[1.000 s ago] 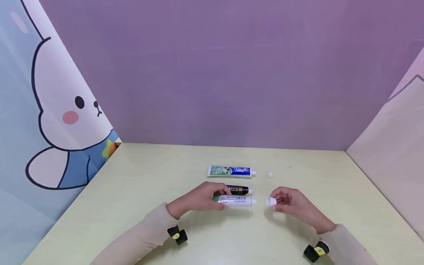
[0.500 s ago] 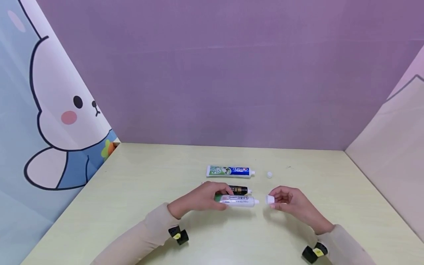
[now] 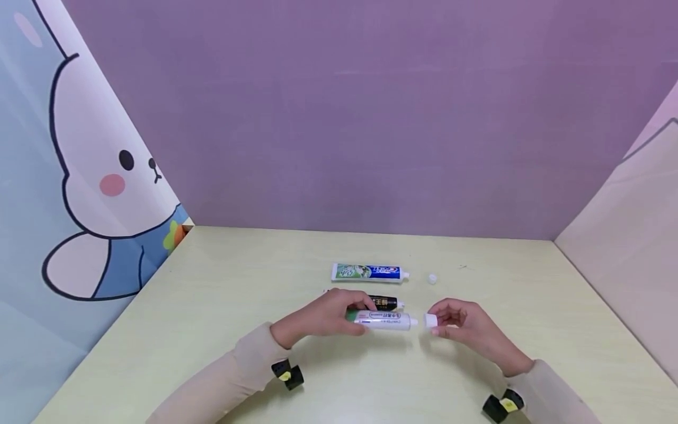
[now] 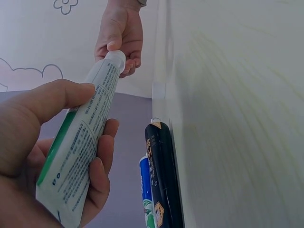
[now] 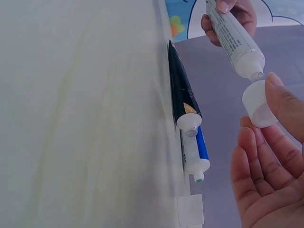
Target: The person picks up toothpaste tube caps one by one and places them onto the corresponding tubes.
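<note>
My left hand (image 3: 331, 315) grips a white and green toothpaste tube (image 3: 389, 320) above the table, its bare nozzle pointing right. Between thumb and fingers, my right hand (image 3: 466, 324) pinches a white cap (image 3: 431, 320). In the right wrist view the cap (image 5: 258, 103) sits just below the nozzle of the tube (image 5: 237, 45), nearly lined up with it; whether they touch is hard to tell. Behind the held tube lies a black toothpaste tube (image 3: 388, 303), partly hidden by my left hand. In the left wrist view, the held tube (image 4: 80, 142) shows its printed back.
Farther back lies a blue and green toothpaste tube (image 3: 366, 272), uncapped. A small white cap (image 3: 432, 278) rests on the table (image 3: 254, 259) to its right. A purple panel (image 3: 339, 118) stands behind the table, with printed cloth (image 3: 111, 176) at the left.
My left hand has brought the white and green tube slightly right, narrowing the gap to the cap. The cap in my right hand has turned so its opening no longer faces the head camera.
</note>
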